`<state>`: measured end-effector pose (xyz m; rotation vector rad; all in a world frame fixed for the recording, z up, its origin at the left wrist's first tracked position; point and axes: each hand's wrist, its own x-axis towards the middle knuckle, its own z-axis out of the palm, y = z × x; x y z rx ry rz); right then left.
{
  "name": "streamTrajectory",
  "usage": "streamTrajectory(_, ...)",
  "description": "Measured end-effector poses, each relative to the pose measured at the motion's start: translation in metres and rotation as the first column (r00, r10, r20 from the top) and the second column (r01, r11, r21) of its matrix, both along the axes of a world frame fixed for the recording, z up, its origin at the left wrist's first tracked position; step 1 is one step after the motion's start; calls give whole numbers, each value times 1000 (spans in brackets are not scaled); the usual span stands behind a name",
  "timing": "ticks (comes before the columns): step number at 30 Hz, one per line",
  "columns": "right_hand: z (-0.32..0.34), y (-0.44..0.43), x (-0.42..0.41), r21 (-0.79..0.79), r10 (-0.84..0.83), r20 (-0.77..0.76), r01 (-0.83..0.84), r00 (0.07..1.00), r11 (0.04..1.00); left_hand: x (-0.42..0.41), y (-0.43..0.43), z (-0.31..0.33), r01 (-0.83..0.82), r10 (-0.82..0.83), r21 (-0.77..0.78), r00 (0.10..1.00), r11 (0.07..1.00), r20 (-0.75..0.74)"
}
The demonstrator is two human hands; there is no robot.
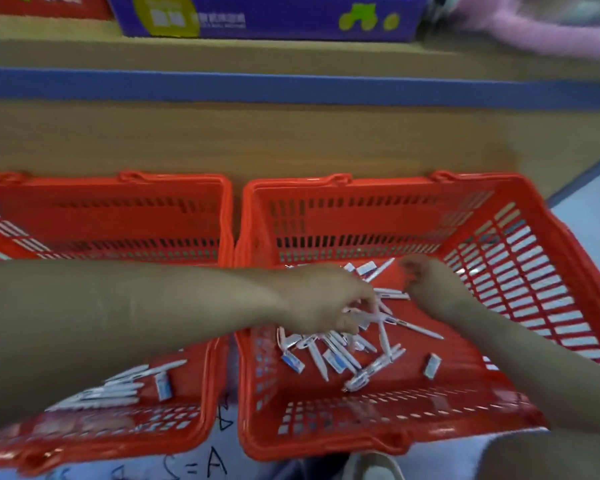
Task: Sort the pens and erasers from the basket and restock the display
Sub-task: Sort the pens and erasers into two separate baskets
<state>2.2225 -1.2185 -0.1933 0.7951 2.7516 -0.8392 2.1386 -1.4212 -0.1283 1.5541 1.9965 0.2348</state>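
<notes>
Baskets (361,427) red-orange w/ slotted walls, pens (420,329) white, erasers (432,365) white & blue, box (291,19) purple w/ lime print.

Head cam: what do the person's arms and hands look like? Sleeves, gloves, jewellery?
Both forearms are bare: the left forearm and right forearm show no sleeve within the frame. The left hand and right hand wear no gloves. No watch, bracelet or ring is visible, though motion blur could hide something small.
</notes>
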Motion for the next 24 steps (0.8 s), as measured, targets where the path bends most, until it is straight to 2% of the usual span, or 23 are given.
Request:
streamTrajectory(2,16,-2,-11,42,49,-169,-43,984,998,-11,-6,24,-63,62,144,998,988,12)
streamTrajectory(4,48,-17,-33,-15,110,-292,-120,950,993,-25,-26,41,-175,178,275,984,945,15)
streamTrajectory(7,95,-63,-67,-117,273,-354,-332,895,936,-48,-89,49,-390,397,332,916,859,48)
streamTrajectory(9,114,-109,-91,-109,459,-356,-525,814,844,-62,-148,48,-577,579,263,812,773,79)
streamTrajectory(11,121,-167,-112,-43,662,-309,-706,683,707,-69,-212,38,-763,747,87,646,641,160)
streamTrajectory(12,117,-198,-120,-24,748,-253,-777,613,629,-69,-243,30,-818,801,-25,556,574,222)
streamTrajectory(13,108,-226,-127,-12,808,-198,-826,555,564,-68,-273,21,-815,817,-123,533,566,221)
streamTrajectory(16,63,-295,-143,39,909,5,-908,417,416,-71,-340,-12,-718,773,-345,634,604,33)
streamTrajectory(18,31,-328,-150,67,923,136,-933,360,354,-71,-364,-31,-631,651,-390,753,670,-99)
streamTrajectory(21,-11,-363,-149,61,906,228,-934,356,351,-76,-376,-58,-489,458,-503,868,713,-194)
streamTrajectory(24,-49,-387,-130,8,888,321,-938,330,346,-89,-383,-81,-400,315,-538,916,742,-247)
